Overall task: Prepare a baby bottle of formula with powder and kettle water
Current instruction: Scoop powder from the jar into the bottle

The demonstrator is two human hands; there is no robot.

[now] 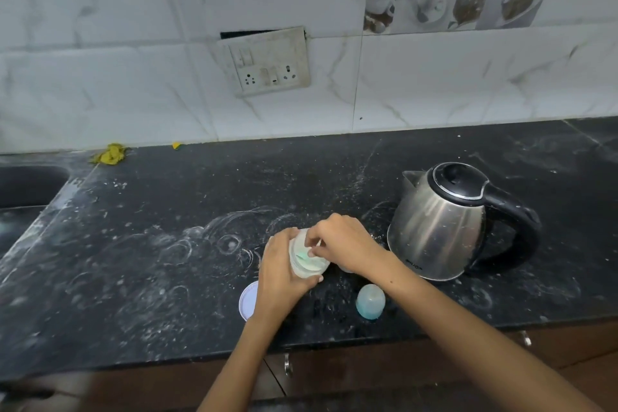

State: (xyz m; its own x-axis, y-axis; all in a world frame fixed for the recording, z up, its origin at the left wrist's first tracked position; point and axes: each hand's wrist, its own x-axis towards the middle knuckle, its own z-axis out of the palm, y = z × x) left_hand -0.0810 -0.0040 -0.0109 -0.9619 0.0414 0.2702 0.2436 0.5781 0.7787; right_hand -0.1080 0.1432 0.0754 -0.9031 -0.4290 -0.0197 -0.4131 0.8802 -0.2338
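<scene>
My left hand [281,281] grips a round white powder jar [306,269] from the left and holds it tilted just above the black counter [167,244], its open mouth facing me. My right hand [344,241] reaches into the mouth, fingers pinched on a small white scoop [316,247]; something green shows inside. The jar's white lid [248,300] lies flat by my left wrist. A translucent blue bottle cap [370,302] stands near the front edge. The steel kettle [438,227], lid shut, stands to the right. A pale object under my right wrist is mostly hidden.
A dark sink [23,191] is set into the counter at far left. Yellow scraps [108,154] lie against the tiled wall. A socket plate [267,63] hangs on the wall above. White powder smears cover the counter. Cabinet handles [287,365] show below the edge.
</scene>
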